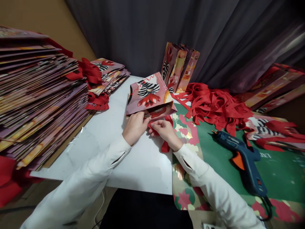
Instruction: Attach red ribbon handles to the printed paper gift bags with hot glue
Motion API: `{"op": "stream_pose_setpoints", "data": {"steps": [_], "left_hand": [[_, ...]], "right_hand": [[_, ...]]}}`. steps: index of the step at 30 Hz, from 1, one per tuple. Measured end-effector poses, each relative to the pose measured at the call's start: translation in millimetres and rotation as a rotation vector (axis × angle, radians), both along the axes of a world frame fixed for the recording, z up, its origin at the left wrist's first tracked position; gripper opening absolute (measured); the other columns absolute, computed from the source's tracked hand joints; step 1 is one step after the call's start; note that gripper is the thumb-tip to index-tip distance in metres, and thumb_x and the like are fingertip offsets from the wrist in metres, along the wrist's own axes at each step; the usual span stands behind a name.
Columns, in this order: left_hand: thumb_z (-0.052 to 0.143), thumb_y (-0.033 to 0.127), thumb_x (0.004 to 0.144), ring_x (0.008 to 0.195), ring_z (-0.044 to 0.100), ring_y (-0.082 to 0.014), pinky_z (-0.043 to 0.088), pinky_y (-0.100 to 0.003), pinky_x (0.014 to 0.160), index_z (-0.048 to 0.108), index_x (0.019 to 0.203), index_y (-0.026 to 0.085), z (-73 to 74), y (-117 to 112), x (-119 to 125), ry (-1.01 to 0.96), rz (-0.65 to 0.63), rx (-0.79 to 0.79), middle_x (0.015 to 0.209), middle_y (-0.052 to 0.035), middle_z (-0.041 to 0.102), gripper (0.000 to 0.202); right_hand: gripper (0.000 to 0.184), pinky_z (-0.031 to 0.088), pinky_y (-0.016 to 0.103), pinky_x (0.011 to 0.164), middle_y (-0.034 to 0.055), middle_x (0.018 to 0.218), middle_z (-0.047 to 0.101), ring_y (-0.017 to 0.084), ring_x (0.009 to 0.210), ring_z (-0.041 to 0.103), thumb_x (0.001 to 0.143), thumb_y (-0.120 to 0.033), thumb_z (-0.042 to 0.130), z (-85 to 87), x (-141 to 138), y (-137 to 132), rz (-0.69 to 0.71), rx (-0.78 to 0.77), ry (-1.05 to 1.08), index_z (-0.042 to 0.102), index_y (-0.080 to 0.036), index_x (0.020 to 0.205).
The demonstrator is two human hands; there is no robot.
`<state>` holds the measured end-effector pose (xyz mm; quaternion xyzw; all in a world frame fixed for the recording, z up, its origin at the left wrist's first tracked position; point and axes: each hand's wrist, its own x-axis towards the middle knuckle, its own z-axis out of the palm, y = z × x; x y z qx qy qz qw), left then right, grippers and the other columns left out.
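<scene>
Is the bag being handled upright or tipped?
Tipped: the bag lies with its broad printed face up, near edge at the left hand.

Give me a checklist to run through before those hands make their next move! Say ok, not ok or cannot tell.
1. Left hand at the near edge of the zebra-striped paper bag: ok.
2. Bag's mouth open: ok, a dark gap shows on the side toward the hands.
3. Red ribbon in the right hand: ok, pinched between thumb and fingers.
4. Glue gun away from the hands: ok, it lies on the green sheet.
5. Glue gun cool: cannot tell.
6. Ribbon pile tidy: not ok, it is a jumbled heap.
</scene>
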<state>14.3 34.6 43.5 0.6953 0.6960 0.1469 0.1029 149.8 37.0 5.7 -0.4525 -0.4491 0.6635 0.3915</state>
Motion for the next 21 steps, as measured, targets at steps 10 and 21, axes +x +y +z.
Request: {"op": "stream_pose_setpoints", "data": {"steps": [10,21], "left_hand": [[0.048,0.032,0.093,0.096,0.065,-0.0293,0.046,-0.035,0.081,0.062,0.095,0.011,-0.1,-3,5,0.015,-0.025,-0.015,0.095,-0.0141,0.069,0.025],[0.045,0.016,0.09,0.098,0.065,-0.029,0.047,-0.034,0.08,0.061,0.095,0.012,1.4,-5,7,0.028,-0.057,-0.013,0.097,-0.0147,0.069,0.017]], "right_hand": [[0.013,0.048,0.018,0.044,-0.0013,0.057,0.065,0.007,0.043,0.056,0.082,-0.024,0.063,-9.3,-10,-7,-0.191,0.054,-0.053,0.06,-0.014,0.074],[0.019,0.053,0.022,0.049,-0.0009,0.064,0.065,0.008,0.048,0.056,0.08,-0.036,0.061,-21.2,-20,-16,-0.336,0.156,0.063,0.055,-0.018,0.078]]}}
